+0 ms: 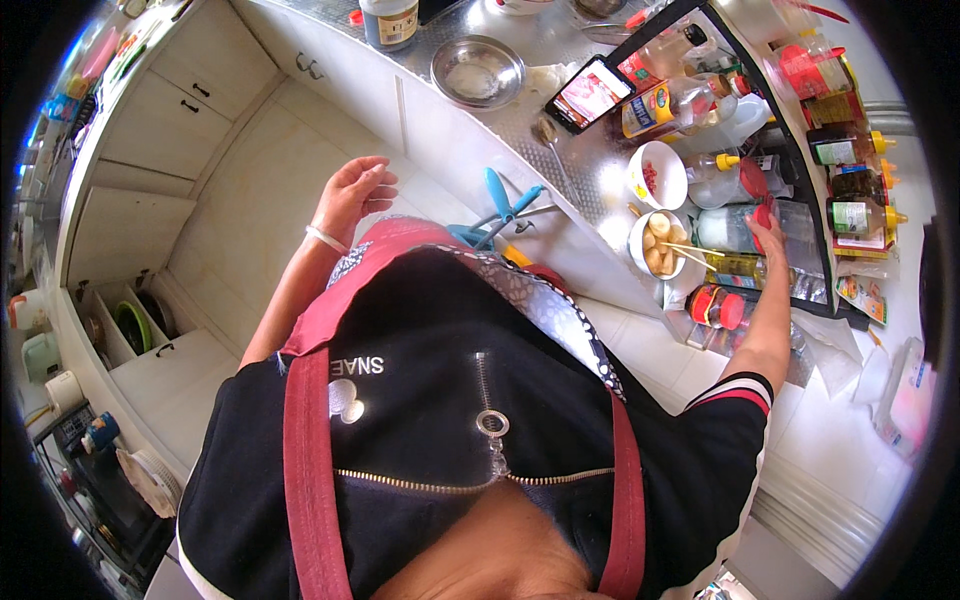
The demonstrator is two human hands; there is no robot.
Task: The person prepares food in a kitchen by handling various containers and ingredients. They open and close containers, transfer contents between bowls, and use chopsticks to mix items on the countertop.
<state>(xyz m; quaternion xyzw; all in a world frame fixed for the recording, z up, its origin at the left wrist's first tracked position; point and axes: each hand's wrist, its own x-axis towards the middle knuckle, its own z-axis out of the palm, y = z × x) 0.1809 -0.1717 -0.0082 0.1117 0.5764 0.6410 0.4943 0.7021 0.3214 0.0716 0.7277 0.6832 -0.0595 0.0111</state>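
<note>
On the left, my left hand (pixel 358 193) hangs in the air above the floor, fingers loosely curled and holding nothing. My right hand (pixel 771 231) reaches into the rack at the right, its fingers around the red lid (pixel 761 227) of a clear jar with white contents (pixel 724 229). A red scoop or lid (pixel 752 178) is just beyond that hand. Nearer the counter's edge, a white bowl (pixel 636 259) holds peeled, pale brown pieces and wooden chopsticks (pixel 694 247). Beside it is a white bowl (pixel 670 166) with small red pieces.
A steel bowl (pixel 478 71) with white residue, a phone (pixel 590 94) and a metal spoon (pixel 559 161) lie on the counter. Oil and sauce bottles (pixel 660 112) crowd the black-framed rack. A red-lidded jar (pixel 716 306) stands near the corner. Blue-handled tools (pixel 506 202) are by the cabinet front.
</note>
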